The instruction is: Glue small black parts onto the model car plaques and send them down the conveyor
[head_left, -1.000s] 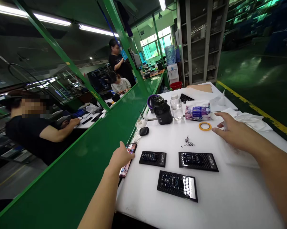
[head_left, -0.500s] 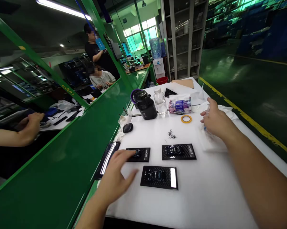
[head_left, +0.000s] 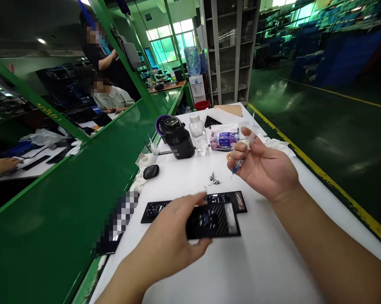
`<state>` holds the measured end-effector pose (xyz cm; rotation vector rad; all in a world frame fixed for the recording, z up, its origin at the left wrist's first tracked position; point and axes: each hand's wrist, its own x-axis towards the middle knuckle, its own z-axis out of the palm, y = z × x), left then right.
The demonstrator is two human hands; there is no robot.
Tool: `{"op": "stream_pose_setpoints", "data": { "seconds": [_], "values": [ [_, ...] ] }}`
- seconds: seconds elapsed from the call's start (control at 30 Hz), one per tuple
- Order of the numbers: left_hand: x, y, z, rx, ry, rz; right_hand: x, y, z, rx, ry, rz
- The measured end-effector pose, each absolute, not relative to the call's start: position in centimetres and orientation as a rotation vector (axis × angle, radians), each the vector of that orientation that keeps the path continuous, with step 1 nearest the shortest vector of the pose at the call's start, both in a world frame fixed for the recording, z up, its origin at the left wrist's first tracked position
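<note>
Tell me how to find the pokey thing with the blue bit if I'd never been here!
Start at the white table, then find the right hand above it. It holds a slim, see-through syringe slanting downward. Unlike the black plate in the left hand, it has a bright blue part near its lower end.

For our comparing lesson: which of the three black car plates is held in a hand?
The front plate, gripped by the left hand; the rear left plate and rear right plate lie on the white table.
</note>
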<state>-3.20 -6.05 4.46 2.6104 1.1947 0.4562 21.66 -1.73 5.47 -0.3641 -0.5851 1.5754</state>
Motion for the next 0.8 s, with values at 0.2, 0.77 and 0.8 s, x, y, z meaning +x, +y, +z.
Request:
{"op": "stream_pose_setpoints", "data": {
  "seconds": [0.2,0.77,0.8],
  "values": [
    [2.0,-2.7,1.7,2.649,1.185,0.761,21.5,-1.8,5.0,-0.165,-0.748,1.594],
    [0.8,-2.7,0.2,2.647,1.134,1.035,20.1,-2.3,4.4,-0.269,-0.944,1.581],
    [0.8,-2.7,0.2,2.638,1.132,1.036,20.1,-2.3,4.4,-0.274,-0.948,1.582]
  ]
}}
